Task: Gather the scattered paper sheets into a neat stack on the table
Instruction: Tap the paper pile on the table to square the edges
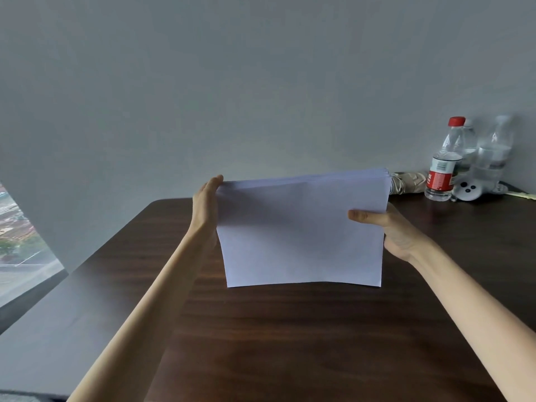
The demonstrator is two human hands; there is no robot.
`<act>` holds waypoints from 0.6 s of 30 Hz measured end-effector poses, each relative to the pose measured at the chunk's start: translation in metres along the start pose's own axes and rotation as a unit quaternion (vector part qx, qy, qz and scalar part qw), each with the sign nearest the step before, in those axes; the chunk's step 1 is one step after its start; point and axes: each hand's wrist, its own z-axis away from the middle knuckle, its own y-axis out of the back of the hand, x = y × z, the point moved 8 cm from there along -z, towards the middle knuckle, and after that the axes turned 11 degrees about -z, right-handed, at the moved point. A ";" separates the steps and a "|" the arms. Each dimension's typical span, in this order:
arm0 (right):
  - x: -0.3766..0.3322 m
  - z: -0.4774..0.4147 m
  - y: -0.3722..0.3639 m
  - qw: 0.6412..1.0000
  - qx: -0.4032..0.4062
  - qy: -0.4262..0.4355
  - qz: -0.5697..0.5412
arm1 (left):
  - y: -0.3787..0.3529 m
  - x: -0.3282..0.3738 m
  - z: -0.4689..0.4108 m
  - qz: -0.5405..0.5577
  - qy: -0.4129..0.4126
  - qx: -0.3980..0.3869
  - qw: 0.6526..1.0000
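Right hand (391, 230) fingers behind paper stack (298, 233), rear bottles (493, 152) blurred

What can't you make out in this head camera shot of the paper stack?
Head view:
- Right hand: fingers behind the white paper stack; only the thumb shows.
- Sheet count: edges too fine.
- Clear plastic bottle at far right: blurred.
- Beige folded object: partly behind the stack's corner.

bottle label (439, 177) blurred, nothing legible

Upper-floor room, home or office unclear: dark brown wooden surface (290, 343) against bare grey wall (232, 82), clear plastic water bottles (442, 166) far right, window (17, 242) at left overlooking streets below.
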 end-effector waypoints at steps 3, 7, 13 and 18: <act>0.000 0.002 -0.002 1.000 0.001 0.000 0.000 | 0.000 -0.001 0.003 0.005 0.018 0.008 1.000; -0.002 0.003 -0.004 1.000 -0.004 0.006 0.004 | 0.002 0.000 0.010 0.007 0.048 0.019 0.999; -0.003 0.003 -0.003 1.000 0.004 0.020 -0.008 | 0.003 0.012 0.019 0.014 -0.036 0.017 0.999; -0.004 0.003 -0.004 1.000 0.005 0.025 -0.004 | -0.001 -0.004 0.017 0.040 0.012 -0.025 0.999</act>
